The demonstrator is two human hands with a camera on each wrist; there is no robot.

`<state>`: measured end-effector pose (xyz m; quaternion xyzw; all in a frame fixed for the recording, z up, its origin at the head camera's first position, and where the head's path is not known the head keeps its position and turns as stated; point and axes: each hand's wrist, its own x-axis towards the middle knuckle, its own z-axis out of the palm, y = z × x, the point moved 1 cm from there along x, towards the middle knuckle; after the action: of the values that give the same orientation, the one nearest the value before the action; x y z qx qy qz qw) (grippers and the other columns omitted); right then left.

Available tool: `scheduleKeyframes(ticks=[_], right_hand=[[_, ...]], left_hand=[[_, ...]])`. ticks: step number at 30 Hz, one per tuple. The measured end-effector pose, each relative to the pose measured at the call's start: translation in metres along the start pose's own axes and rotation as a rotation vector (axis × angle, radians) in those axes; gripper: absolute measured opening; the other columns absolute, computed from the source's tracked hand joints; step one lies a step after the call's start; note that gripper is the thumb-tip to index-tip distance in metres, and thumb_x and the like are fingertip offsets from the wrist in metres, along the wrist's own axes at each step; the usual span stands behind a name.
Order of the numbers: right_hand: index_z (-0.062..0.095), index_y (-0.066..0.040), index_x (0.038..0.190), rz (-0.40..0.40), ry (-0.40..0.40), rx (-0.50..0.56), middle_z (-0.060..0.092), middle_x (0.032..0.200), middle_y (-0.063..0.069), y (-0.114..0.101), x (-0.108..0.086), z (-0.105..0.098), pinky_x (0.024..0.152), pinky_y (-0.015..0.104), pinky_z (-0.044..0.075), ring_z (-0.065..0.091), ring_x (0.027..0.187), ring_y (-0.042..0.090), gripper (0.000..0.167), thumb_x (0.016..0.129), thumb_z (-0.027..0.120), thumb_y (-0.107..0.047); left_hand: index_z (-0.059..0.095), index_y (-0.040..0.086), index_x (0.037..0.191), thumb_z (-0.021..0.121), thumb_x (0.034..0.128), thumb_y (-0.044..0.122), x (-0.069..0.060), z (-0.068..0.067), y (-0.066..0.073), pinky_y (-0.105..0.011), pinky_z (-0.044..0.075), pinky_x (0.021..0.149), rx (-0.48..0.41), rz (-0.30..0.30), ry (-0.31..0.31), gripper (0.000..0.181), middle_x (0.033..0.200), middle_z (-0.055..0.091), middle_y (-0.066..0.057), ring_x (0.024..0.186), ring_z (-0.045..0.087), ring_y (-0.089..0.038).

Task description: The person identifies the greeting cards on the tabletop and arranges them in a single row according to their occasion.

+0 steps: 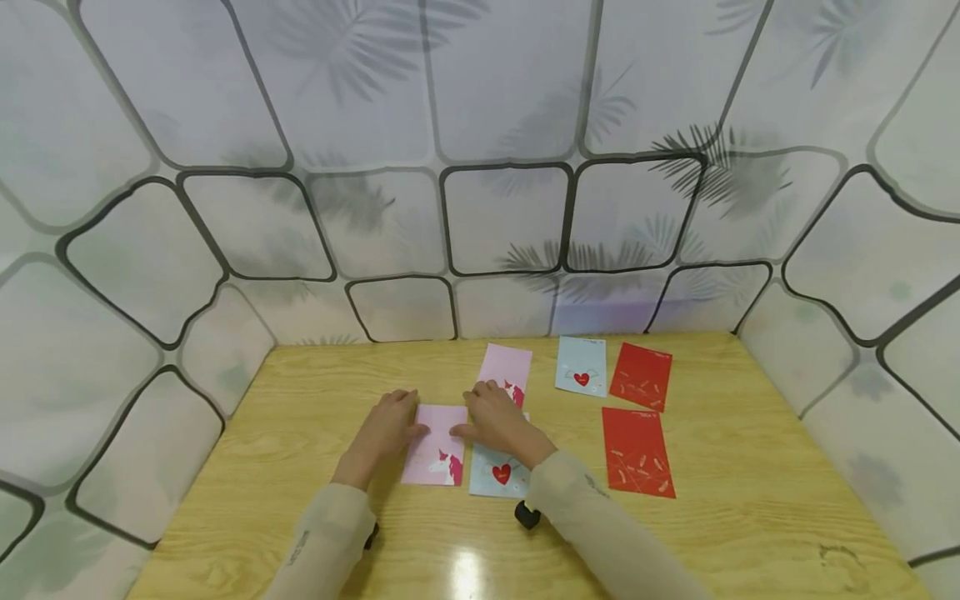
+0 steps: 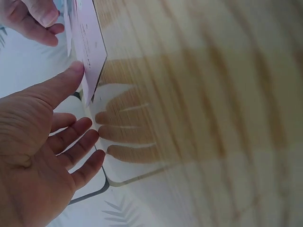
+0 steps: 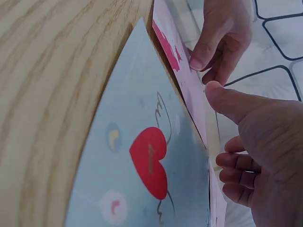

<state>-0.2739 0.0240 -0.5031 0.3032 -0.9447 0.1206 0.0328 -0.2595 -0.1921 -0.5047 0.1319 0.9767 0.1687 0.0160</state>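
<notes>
A pink card [image 1: 435, 433] with a white-and-magenta unicorn lies on the wooden table in the head view. At its left edge is my left hand [image 1: 384, 429], thumb tip touching the card and fingers loosely extended. My right hand [image 1: 501, 419] hovers at the card's upper right, thumb reaching toward it and fingers loosely bent, pinching nothing. Whether that thumb touches the card I cannot tell. Under the right hand lies a light blue card [image 3: 118, 137] with a red winged heart, partly covered in the head view. A second pink unicorn card [image 1: 506, 363] lies just beyond, its lower part hidden.
Farther right lie another light blue heart card [image 1: 581, 360] and two red cards, one at the back [image 1: 642, 377] and one nearer [image 1: 639, 454]. The wooden table [image 1: 300, 467] meets patterned cloth walls [image 1: 502, 217] at the back and sides.
</notes>
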Motion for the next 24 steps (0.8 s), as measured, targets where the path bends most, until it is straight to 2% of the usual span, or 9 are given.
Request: scheduleKeyframes(ticks=[5, 12, 19, 24], right_hand=[[0.068, 0.001, 0.127, 0.003, -0.043, -0.01, 0.064, 0.122, 0.015, 0.0, 0.006, 0.006, 0.102, 0.041, 0.048, 0.056, 0.113, 0.029, 0.066, 0.089, 0.079, -0.052], [0.069, -0.003, 0.128, 0.059, -0.087, -0.032, 0.063, 0.12, 0.011, -0.006, 0.01, 0.011, 0.101, 0.041, 0.048, 0.055, 0.111, 0.026, 0.063, 0.089, 0.079, -0.052], [0.072, -0.002, 0.119, 0.142, -0.115, 0.004, 0.064, 0.113, 0.013, -0.018, 0.011, 0.005, 0.1, 0.042, 0.048, 0.056, 0.107, 0.027, 0.055, 0.087, 0.083, -0.046], [0.072, -0.002, 0.113, 0.178, -0.124, 0.049, 0.062, 0.107, 0.012, -0.017, 0.014, 0.004, 0.1, 0.042, 0.048, 0.055, 0.103, 0.027, 0.051, 0.085, 0.085, -0.042]], left_hand=[[0.054, -0.006, 0.143, 0.077, 0.0951, 0.024, 0.003, 0.001, -0.001, -0.058, 0.038, 0.112, 0.002, -0.004, -0.015, 0.061, 0.141, 0.053, -0.029, 0.132, 0.049, -0.045], [0.062, -0.004, 0.135, 0.078, 0.0942, 0.024, 0.007, 0.0, 0.0, -0.056, 0.042, 0.108, 0.001, 0.015, -0.051, 0.052, 0.131, 0.057, -0.024, 0.124, 0.053, -0.042], [0.062, -0.003, 0.135, 0.081, 0.0912, 0.025, 0.013, -0.001, -0.002, -0.051, 0.045, 0.106, -0.033, -0.026, -0.097, 0.056, 0.125, 0.058, -0.02, 0.12, 0.055, -0.037], [0.063, -0.003, 0.133, 0.082, 0.0899, 0.024, 0.016, -0.002, -0.001, -0.051, 0.046, 0.107, -0.053, -0.046, -0.111, 0.054, 0.123, 0.059, -0.019, 0.119, 0.056, -0.037]])
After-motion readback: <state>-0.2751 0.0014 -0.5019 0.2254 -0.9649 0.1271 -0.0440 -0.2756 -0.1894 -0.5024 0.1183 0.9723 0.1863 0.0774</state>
